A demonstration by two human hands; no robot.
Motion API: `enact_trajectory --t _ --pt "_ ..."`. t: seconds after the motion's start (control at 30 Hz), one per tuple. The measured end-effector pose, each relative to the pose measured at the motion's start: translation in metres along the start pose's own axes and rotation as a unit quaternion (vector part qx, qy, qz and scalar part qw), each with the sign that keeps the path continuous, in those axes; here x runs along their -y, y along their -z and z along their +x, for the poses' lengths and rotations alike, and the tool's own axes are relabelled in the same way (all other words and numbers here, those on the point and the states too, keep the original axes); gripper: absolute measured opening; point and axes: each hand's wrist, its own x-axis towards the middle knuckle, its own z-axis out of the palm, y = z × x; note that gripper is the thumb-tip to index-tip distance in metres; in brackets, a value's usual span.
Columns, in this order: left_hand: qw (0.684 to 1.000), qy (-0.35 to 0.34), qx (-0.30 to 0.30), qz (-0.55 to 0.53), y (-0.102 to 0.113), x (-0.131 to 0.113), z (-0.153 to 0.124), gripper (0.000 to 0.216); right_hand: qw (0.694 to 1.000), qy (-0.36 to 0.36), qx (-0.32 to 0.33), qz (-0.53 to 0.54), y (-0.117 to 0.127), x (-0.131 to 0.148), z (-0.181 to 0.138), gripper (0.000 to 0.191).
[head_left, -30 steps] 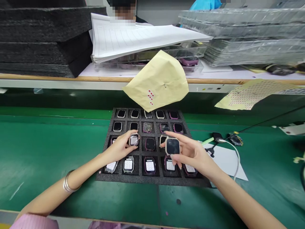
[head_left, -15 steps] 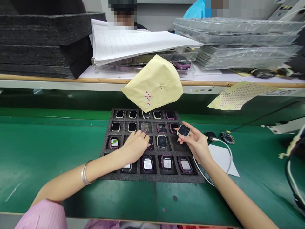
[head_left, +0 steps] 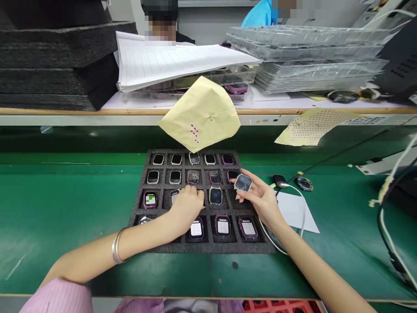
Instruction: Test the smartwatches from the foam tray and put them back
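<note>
My right hand [head_left: 260,198] pinches a strapless smartwatch [head_left: 243,182] with a silver case and dark screen, above the right side of a black foam tray [head_left: 208,248]. My left hand [head_left: 188,204] is closed, its fingers curled down over a third-row compartment; whatever they touch is hidden. Just right of those fingers lies a light-cased watch [head_left: 215,196]. Most compartments hold watches in silver or purple cases. In the front row, purple watches [head_left: 223,225] show lit white screens. A purple watch [head_left: 150,199] at the left has a green and white screen.
A white cable [head_left: 304,208], a white paper [head_left: 295,211] and a dark watch [head_left: 304,183] lie right of the tray. Yellow paper [head_left: 202,115] hangs from the shelf edge [head_left: 130,111]. Black foam blocks [head_left: 58,74] and clear plastic trays [head_left: 312,56] are stacked above. Two people are beyond.
The whole view has shifted slightly. My left fingers have curled further over the compartment, hiding the purple watch seen there before. The watch in my right hand is tilted a little differently.
</note>
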Motion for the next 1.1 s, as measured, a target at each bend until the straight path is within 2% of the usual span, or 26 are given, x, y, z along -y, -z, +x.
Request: enact_trajectory --t 0.17,0.27,0.37,0.5,0.63,0.7,0.77,0.83,0.87,0.97,1.07,1.1 --pt "0.999 0.001 0.028 -0.022 -0.001 -0.003 -0.022 0.022 0.998 -0.038 0.032 -0.028 -0.005 0.000 -0.029 0.068" --pt "0.998 0.002 0.037 -0.049 0.001 0.000 -0.032 0.022 0.996 -0.060 0.040 -0.049 -0.008 0.001 -0.040 0.061" --pt "0.994 0.019 0.033 -0.098 0.001 0.004 -0.034 0.019 0.995 -0.082 0.057 -0.028 -0.011 0.007 -0.037 0.057" --pt "0.984 0.034 0.026 -0.172 -0.002 0.007 -0.031 0.011 0.989 -0.111 0.092 0.028 -0.027 0.030 -0.024 0.055" --pt "0.963 0.026 0.008 -0.269 0.002 0.016 -0.029 0.007 0.983 -0.088 0.138 0.079 -0.052 0.058 -0.016 0.046" --pt "0.925 0.039 0.019 -0.378 0.010 0.025 -0.028 0.014 0.981 -0.061 0.164 0.090 -0.063 0.069 -0.015 0.043" --pt "0.843 0.064 0.022 -0.533 0.021 0.035 -0.028 0.023 0.978 -0.036 0.184 0.094 -0.072 0.075 -0.014 0.041" --pt "0.750 0.077 -0.013 -0.656 0.032 0.043 -0.029 0.024 0.977 -0.022 0.196 0.085 -0.077 0.077 -0.014 0.037" --pt "0.722 0.073 -0.044 -0.687 0.037 0.046 -0.030 0.023 0.977 -0.018 0.199 0.078 -0.079 0.077 -0.015 0.035" --pt "0.667 0.062 -0.114 -0.734 0.044 0.048 -0.035 0.022 0.978 -0.019 0.200 0.060 -0.080 0.074 -0.015 0.033" --pt "0.616 0.082 -0.118 -0.775 0.043 0.043 -0.038 0.027 0.974 -0.038 0.212 0.068 -0.080 0.070 -0.014 0.038" --pt "0.608 0.093 -0.110 -0.780 0.042 0.041 -0.039 0.028 0.972 -0.047 0.219 0.074 -0.079 0.069 -0.014 0.038"
